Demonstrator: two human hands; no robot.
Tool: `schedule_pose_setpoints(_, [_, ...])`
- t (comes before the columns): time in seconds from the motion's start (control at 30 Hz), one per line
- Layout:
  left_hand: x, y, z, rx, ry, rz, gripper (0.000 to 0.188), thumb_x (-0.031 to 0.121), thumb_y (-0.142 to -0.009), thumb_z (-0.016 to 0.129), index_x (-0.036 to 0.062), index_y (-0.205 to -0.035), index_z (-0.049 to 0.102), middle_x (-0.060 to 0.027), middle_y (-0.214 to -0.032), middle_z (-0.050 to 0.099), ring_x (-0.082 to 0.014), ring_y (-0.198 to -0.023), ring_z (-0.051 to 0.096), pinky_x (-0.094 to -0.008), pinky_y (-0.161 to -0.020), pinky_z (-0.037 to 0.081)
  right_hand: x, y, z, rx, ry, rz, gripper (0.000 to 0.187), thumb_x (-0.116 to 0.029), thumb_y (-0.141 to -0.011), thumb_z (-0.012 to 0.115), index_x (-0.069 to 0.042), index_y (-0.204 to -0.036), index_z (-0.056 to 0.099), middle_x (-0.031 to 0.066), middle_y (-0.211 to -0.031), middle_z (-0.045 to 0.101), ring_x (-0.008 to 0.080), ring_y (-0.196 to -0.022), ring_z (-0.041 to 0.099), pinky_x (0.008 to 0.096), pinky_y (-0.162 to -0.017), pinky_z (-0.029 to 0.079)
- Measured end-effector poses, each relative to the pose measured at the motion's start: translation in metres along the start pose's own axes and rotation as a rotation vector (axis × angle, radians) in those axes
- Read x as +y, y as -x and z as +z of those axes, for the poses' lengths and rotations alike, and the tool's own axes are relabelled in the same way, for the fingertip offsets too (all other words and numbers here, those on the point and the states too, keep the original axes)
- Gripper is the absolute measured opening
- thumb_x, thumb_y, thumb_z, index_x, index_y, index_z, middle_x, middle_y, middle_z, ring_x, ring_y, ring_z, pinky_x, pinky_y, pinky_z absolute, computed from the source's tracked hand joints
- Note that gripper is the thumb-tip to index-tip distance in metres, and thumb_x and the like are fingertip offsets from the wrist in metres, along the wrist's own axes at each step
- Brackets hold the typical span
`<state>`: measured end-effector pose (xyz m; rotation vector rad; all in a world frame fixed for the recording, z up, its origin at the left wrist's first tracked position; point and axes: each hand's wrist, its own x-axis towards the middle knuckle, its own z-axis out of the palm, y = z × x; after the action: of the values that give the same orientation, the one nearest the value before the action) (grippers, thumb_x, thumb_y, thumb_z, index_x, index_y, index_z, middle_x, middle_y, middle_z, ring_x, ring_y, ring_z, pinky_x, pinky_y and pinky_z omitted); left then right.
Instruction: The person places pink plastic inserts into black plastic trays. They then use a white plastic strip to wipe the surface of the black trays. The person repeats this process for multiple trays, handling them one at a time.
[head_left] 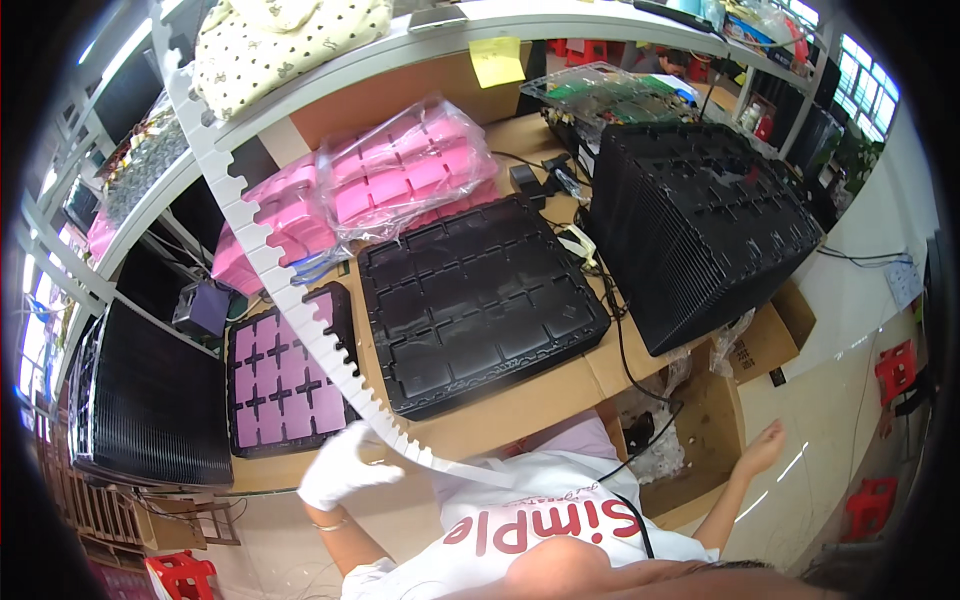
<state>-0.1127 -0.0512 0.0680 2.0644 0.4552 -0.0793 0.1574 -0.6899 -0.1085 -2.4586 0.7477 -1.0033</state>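
Cardboard-topped table (575, 392) under a white shelf (600, 22). Black tray (480, 300) mid-table, tray stack (655, 250) to its right, pink-filled tray (342, 312) to its left. Left hand (350, 470), gloved, by the pink-filled tray's near edge: fingers spread, nothing in them. Right hand (760, 450), bare, right of the box (715, 425); fingers look curled, too small to tell if they grip anything.

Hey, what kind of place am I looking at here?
Probably a factory workshop, perhaps handling electronics: there's a tall stack of black molded trays, pink pieces set in a black tray, and what look like green circuit boards.
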Motion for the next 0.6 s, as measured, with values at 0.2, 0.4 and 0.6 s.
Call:
schedule_pose_setpoints(0.2, [-0.100, -0.102, -0.089, 0.565, 0.843, 0.169, 0.048, 0.042, -0.101, 0.048, -0.0026, -0.112, 0.063, -0.0081, -0.089, 0.067, -0.0142, -0.074, 0.061, -0.0261, -0.069, 0.050, -0.290, 0.049, -0.083, 0.188, -1.126, -0.699, 0.009, -0.007, -0.098, 0.053, 0.001, -0.098, 0.057, 0.0095, -0.086, 0.063, 0.0154, -0.070, 0.055, 0.0291, -0.061, 0.047])
schedule_pose_setpoints(0.4, [-0.065, -0.245, -0.077, 0.571, 0.481, 0.387, 0.029, 0.026, -0.098, 0.058, 0.0010, -0.112, 0.064, -0.0052, -0.091, 0.067, -0.0116, -0.080, 0.062, -0.0247, -0.071, 0.050, -0.576, 0.134, 0.010, -0.355, -1.229, -1.458, 0.013, -0.002, -0.081, 0.070, -0.003, -0.093, 0.065, 0.0119, -0.085, 0.063, 0.0304, -0.077, 0.063, 0.0373, -0.068, 0.051])
schedule_pose_setpoints(0.6, [0.007, -0.331, -0.048, 0.619, -0.345, 0.580, 0.021, 0.026, -0.092, 0.063, 0.0070, -0.099, 0.067, -0.0108, -0.098, 0.067, -0.0251, -0.091, 0.064, -0.0355, -0.083, 0.050, -0.690, 0.172, 0.161, -0.565, -0.942, -1.595, 0.016, -0.012, -0.078, 0.069, -0.004, -0.090, 0.063, 0.0117, -0.092, 0.061, 0.0315, -0.096, 0.061, 0.0432, -0.081, 0.050])
